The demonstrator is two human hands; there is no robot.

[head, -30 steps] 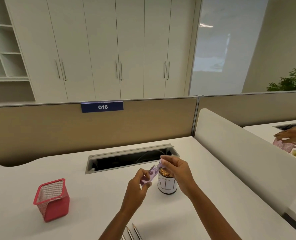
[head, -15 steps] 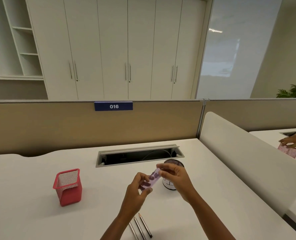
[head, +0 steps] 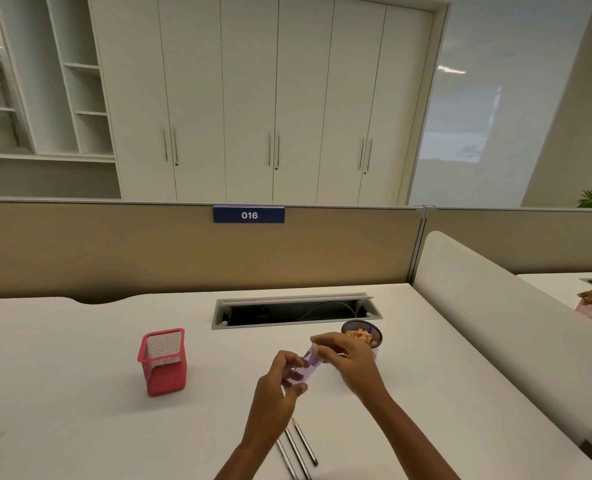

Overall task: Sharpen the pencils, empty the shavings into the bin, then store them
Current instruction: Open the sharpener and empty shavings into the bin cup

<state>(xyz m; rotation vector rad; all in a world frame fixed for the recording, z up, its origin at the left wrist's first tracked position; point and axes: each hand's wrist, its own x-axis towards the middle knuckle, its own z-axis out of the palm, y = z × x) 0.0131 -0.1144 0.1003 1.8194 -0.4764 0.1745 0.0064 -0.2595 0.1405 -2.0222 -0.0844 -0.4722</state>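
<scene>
Hands: your left hand (head: 274,393) and right hand (head: 353,363) both grip the translucent purple plastic sharpener (head: 309,368).
Done: shavings (head: 360,336) fill the round dark mesh bin (head: 378,338).
Left: store the dark pencils (head: 305,441).

- Bright, even light on my desk (head: 80,393); faint soft shadows;
- glare on the glossy panel (head: 478,109), upper right;
- cupboards (head: 253,98) bow at the edges; my sharpener (head: 306,370) looks blurred

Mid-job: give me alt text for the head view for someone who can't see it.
The left hand and right hand hold a purple sharpener over a white desk, near a small bin of shavings. Three pencils lie by the left forearm; a red mesh holder stands further left.
</scene>
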